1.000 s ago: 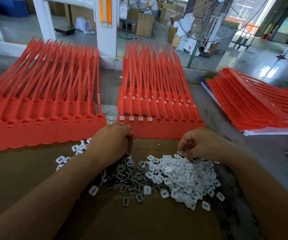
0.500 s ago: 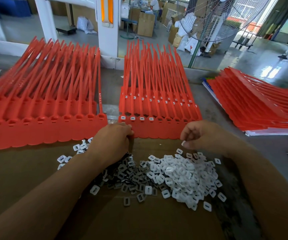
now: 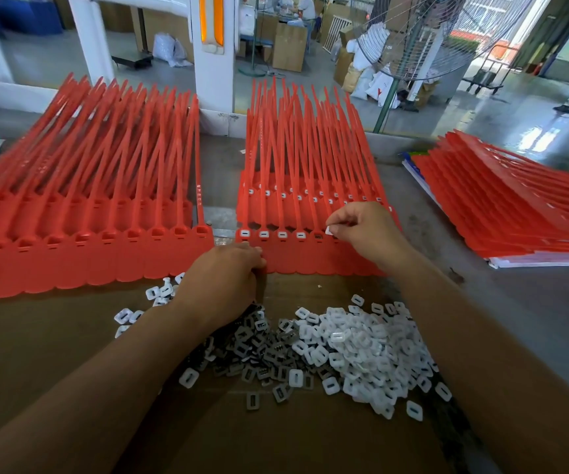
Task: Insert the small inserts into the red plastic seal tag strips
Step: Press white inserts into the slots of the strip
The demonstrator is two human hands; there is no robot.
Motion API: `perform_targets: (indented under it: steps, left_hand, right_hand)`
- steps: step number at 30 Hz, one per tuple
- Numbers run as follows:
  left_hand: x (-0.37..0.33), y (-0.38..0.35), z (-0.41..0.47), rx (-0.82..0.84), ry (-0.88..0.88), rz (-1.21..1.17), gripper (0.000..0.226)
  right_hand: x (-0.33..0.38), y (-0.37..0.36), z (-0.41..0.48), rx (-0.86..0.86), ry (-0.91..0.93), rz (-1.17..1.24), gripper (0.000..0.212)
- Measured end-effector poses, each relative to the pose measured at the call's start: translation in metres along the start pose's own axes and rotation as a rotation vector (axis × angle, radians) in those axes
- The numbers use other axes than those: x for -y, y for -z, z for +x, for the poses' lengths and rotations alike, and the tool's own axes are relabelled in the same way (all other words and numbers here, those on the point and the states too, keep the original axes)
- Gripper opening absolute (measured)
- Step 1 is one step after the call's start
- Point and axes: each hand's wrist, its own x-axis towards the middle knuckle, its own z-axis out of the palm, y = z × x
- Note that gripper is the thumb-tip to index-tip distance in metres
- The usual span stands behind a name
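Insert [image 3: 329, 230], white, pinched between thumb and forefinger of right hand [image 3: 370, 232], just above the front row of the middle stack of red strips [image 3: 305, 165]. Four sockets at the left of that row show fitted white pieces [image 3: 263, 234]. The next socket [image 3: 318, 236] looks dark, and the pinched piece hangs just right of it.

Left hand [image 3: 225, 278] knuckles up, fingers bent down onto the stack's near edge; cannot tell whether it grips or only presses. Loose pile [image 3: 361, 350] of white and grey pieces lies on cardboard [image 3: 54, 354], nearer the body.

Judgement: turn the piece flat and line its slot up with the strip. Seat it square in the recess, then press until flush. The left hand should pin the stack so it cannot slide. Worth checking first whether the dark socket is empty or holds a grey piece; too small to tell.

Writing: pale marks on one strip tail [image 3: 198, 193], too small to read. No brand legible.
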Motion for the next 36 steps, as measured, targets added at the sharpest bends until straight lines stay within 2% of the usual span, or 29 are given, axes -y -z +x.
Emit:
perform_targets:
  steps: [8, 18, 22, 25, 29, 31, 34, 36]
  left_hand:
    - [-0.002, 0.001, 0.000, -0.008, 0.002, 0.004, 0.038]
    - [-0.003, 0.000, 0.000, 0.007, 0.006, 0.010, 0.039]
    - [-0.004, 0.000, 0.000, 0.006, 0.003, 0.015, 0.039]
    - [-0.004, 0.000, 0.000, 0.006, 0.003, 0.019, 0.038]
    - [-0.004, 0.001, 0.000, 0.000, 0.004, 0.016, 0.037]
    - [-0.004, 0.000, 0.000, -0.001, 0.000, 0.017, 0.037]
    - [-0.003, 0.000, 0.000, -0.007, 0.003, 0.012, 0.038]
    - [-0.003, 0.000, 0.000, -0.012, 0.009, 0.002, 0.038]
  right_hand:
    - [0.001, -0.015, 0.011, 0.073, -0.041, -0.078, 0.011]
    - [-0.002, -0.018, 0.014, 0.071, -0.019, -0.184, 0.009]
    - [-0.002, -0.020, 0.015, 0.071, -0.005, -0.236, 0.027]
    - [-0.002, -0.021, 0.017, 0.071, -0.017, -0.229, 0.031]
    - [0.002, -0.020, 0.022, 0.035, -0.125, -0.180, 0.027]
    - [0.004, -0.019, 0.024, 0.048, -0.185, -0.143, 0.013]
    - [0.009, -0.015, 0.028, 0.093, -0.236, -0.134, 0.027]
    - [0.012, -0.015, 0.030, 0.098, -0.262, -0.137, 0.028]
